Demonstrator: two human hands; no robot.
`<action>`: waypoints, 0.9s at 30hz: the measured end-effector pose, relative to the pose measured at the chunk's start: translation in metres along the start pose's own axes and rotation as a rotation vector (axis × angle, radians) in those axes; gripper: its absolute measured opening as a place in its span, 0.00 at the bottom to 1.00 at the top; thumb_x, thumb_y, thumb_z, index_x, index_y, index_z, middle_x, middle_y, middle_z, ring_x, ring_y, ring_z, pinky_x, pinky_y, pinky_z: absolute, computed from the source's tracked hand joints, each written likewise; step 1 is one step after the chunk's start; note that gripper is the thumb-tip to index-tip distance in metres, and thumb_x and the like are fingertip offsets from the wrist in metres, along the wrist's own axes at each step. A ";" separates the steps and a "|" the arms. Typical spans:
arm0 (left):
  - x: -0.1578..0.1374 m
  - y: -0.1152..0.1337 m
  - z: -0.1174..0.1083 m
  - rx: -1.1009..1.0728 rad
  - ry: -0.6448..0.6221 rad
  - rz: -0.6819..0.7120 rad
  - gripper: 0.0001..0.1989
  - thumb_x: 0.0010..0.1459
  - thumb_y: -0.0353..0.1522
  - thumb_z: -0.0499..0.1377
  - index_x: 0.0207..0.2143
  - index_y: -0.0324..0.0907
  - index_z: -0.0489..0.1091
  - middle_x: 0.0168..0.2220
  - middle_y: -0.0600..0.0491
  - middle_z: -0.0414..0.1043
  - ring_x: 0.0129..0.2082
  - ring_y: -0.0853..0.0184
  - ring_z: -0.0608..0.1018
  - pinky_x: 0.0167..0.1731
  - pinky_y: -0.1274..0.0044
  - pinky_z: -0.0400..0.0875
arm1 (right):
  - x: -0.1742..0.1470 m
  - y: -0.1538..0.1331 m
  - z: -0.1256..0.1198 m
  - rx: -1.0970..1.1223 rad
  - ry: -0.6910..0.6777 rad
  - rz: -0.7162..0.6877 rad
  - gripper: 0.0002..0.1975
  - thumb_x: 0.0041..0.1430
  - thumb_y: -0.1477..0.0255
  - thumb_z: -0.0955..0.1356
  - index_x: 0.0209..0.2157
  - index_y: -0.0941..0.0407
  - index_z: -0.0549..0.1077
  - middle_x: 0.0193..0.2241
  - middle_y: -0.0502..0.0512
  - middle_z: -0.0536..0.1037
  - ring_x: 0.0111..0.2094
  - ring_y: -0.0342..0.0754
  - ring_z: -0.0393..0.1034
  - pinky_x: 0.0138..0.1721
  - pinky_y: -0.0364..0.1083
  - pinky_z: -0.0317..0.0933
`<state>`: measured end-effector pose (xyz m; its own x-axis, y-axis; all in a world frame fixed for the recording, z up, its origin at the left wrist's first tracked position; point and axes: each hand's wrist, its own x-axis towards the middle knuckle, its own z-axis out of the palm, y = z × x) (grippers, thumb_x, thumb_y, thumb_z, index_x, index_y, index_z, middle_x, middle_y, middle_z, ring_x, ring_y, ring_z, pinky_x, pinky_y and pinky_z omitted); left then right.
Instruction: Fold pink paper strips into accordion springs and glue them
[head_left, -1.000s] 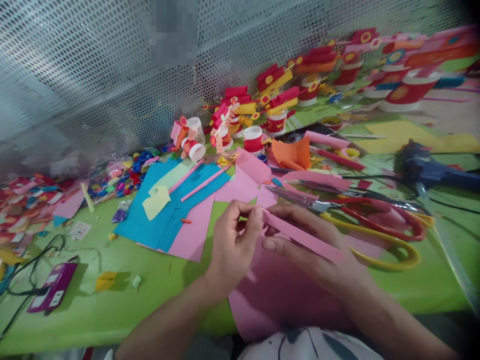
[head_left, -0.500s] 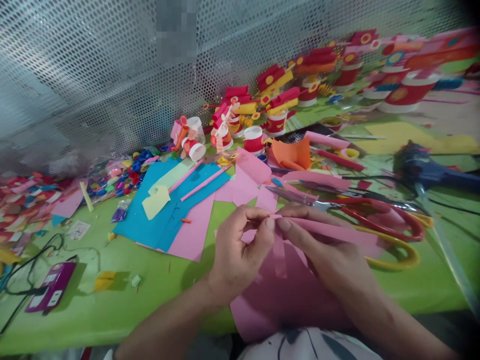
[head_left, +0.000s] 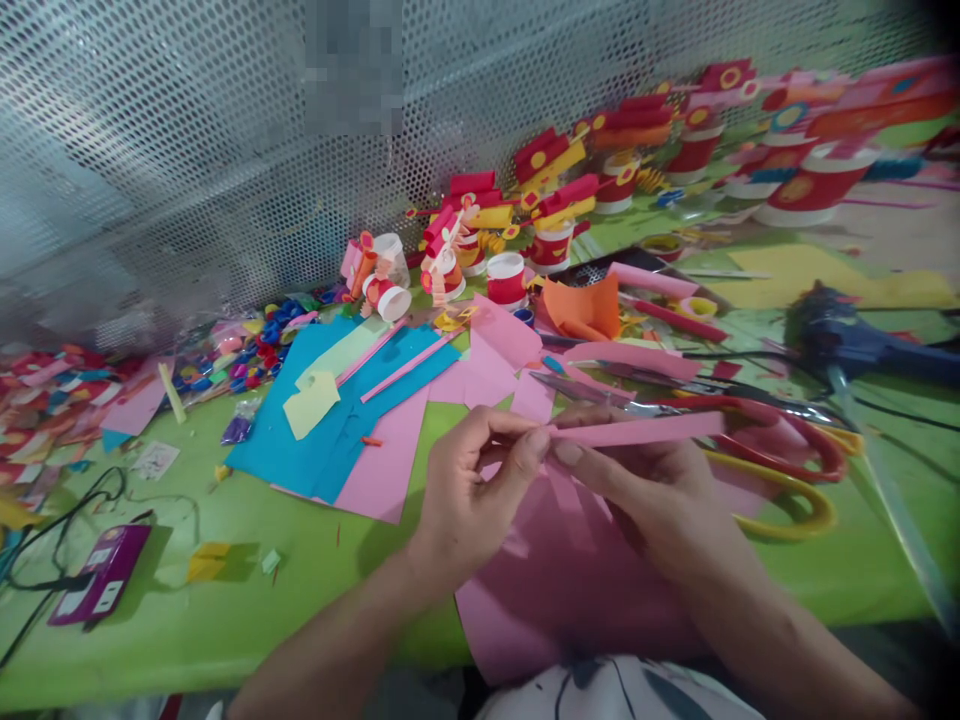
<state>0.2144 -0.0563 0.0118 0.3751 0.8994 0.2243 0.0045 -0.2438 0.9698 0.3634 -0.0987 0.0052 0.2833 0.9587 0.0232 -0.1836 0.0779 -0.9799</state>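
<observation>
A narrow pink paper strip (head_left: 637, 430) runs sideways between my two hands, its free end pointing right. My left hand (head_left: 480, 490) pinches its left end between thumb and bent forefinger. The thumb and fingers of my right hand (head_left: 652, 490) grip the strip close beside the left fingertips. Part of the strip is hidden by the fingers. Below the hands, a large pink paper sheet (head_left: 562, 590) lies at the table's front edge. Just right of my right hand are scissors with red handles (head_left: 817, 450) and a yellow handle loop (head_left: 795, 510).
Blue paper (head_left: 277, 430) lies left on the green table (head_left: 300, 610). A glue gun (head_left: 840, 330) with a clear glue stick is at right. Red-and-white paper cups (head_left: 507, 280) with paper decorations line the perforated metal panel (head_left: 225, 150). A purple box (head_left: 105, 575) with cables sits front left.
The strip's free right end has swung upward and now stands clear above my right hand. Both hands stay nearly in place, still pinched together.
</observation>
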 end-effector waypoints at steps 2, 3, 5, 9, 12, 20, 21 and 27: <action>-0.002 -0.001 0.003 0.013 0.035 0.020 0.06 0.66 0.36 0.60 0.37 0.43 0.73 0.32 0.53 0.77 0.32 0.69 0.79 0.34 0.78 0.75 | 0.000 0.001 0.002 0.040 -0.014 0.043 0.08 0.49 0.65 0.79 0.31 0.51 0.82 0.30 0.51 0.83 0.32 0.49 0.76 0.33 0.44 0.71; -0.002 -0.002 0.004 0.021 0.046 0.031 0.06 0.66 0.36 0.60 0.37 0.43 0.73 0.32 0.53 0.77 0.32 0.69 0.79 0.34 0.78 0.75 | 0.000 0.001 0.002 0.044 -0.018 0.059 0.09 0.48 0.65 0.79 0.31 0.51 0.83 0.31 0.52 0.83 0.32 0.49 0.76 0.34 0.45 0.72; -0.001 -0.002 0.004 0.046 0.049 0.046 0.05 0.65 0.35 0.60 0.36 0.44 0.73 0.33 0.53 0.77 0.33 0.69 0.80 0.34 0.78 0.75 | 0.001 0.004 0.001 0.040 -0.029 0.068 0.10 0.46 0.65 0.80 0.31 0.52 0.83 0.31 0.52 0.84 0.33 0.50 0.77 0.35 0.46 0.72; 0.003 0.001 -0.003 0.120 -0.017 0.012 0.04 0.64 0.32 0.60 0.34 0.43 0.72 0.31 0.54 0.76 0.32 0.69 0.79 0.34 0.78 0.75 | 0.004 0.012 -0.006 -0.001 -0.070 0.054 0.10 0.46 0.65 0.80 0.32 0.52 0.84 0.27 0.51 0.83 0.29 0.48 0.75 0.31 0.44 0.70; 0.007 0.005 -0.009 0.200 -0.069 0.020 0.03 0.61 0.30 0.61 0.37 0.43 0.75 0.33 0.53 0.77 0.34 0.67 0.79 0.37 0.76 0.75 | 0.006 0.016 -0.008 -0.084 -0.138 0.086 0.10 0.47 0.64 0.79 0.31 0.52 0.83 0.24 0.49 0.80 0.27 0.47 0.74 0.30 0.44 0.69; 0.013 0.011 -0.022 0.177 -0.170 -0.116 0.08 0.63 0.35 0.61 0.33 0.42 0.78 0.30 0.53 0.75 0.30 0.69 0.75 0.30 0.78 0.71 | 0.006 0.012 -0.010 -0.045 -0.226 0.169 0.09 0.50 0.62 0.78 0.32 0.51 0.83 0.29 0.51 0.82 0.32 0.50 0.77 0.32 0.45 0.71; 0.014 0.010 -0.021 0.118 -0.138 -0.155 0.09 0.63 0.37 0.62 0.33 0.42 0.77 0.28 0.54 0.74 0.28 0.70 0.74 0.29 0.78 0.72 | 0.007 0.012 -0.011 -0.027 -0.207 0.158 0.10 0.50 0.60 0.78 0.32 0.50 0.83 0.31 0.53 0.83 0.33 0.52 0.78 0.32 0.46 0.72; 0.015 -0.005 -0.012 -0.298 0.033 -0.333 0.11 0.60 0.40 0.66 0.35 0.41 0.77 0.29 0.54 0.73 0.31 0.72 0.76 0.28 0.82 0.74 | 0.010 0.016 -0.014 0.072 -0.115 0.139 0.13 0.50 0.57 0.77 0.36 0.48 0.83 0.32 0.53 0.83 0.29 0.49 0.76 0.32 0.48 0.73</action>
<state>0.2090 -0.0375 0.0114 0.3687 0.9234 -0.1066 -0.1491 0.1719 0.9738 0.3765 -0.0922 -0.0131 0.1418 0.9862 -0.0853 -0.2819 -0.0424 -0.9585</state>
